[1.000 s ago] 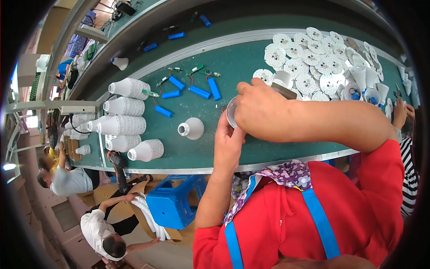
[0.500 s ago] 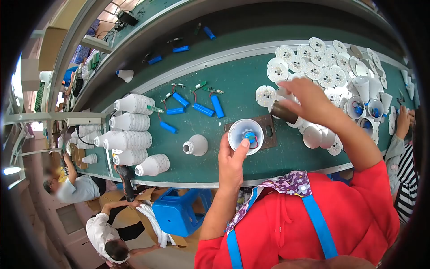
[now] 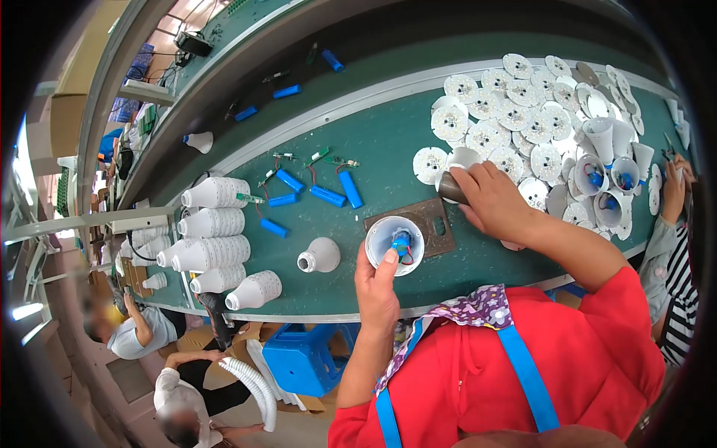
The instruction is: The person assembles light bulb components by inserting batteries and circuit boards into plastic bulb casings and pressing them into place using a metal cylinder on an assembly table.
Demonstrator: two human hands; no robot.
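Note:
My left hand (image 3: 379,287) holds a white cone-shaped housing (image 3: 371,240), its wide mouth facing up. Inside the housing a blue cylinder (image 3: 401,240) with a red wire shows, and my thumb lies over the rim. My right hand (image 3: 497,198) has its fingers around a dark brown cylinder (image 3: 452,187) beside the pile of white round boards (image 3: 514,113). A brown metal plate with a slot (image 3: 441,237) lies flat between my hands. Left of my left hand, another white housing (image 3: 323,254) rests on its side.
Stacked white housings (image 3: 216,254) lie at the left. Blue cylinders wired to small green boards (image 3: 327,196) lie on the green table (image 3: 314,287). More housings (image 3: 597,134) stand at right. A co-worker's hand (image 3: 676,194) is at far right; other people and a blue stool (image 3: 302,358) are below left.
Both hands came apart, showing the open housing and blue cylinder. My right hand moved right, spread over the boards, then closed on the brown cylinder. The view shifted slightly.

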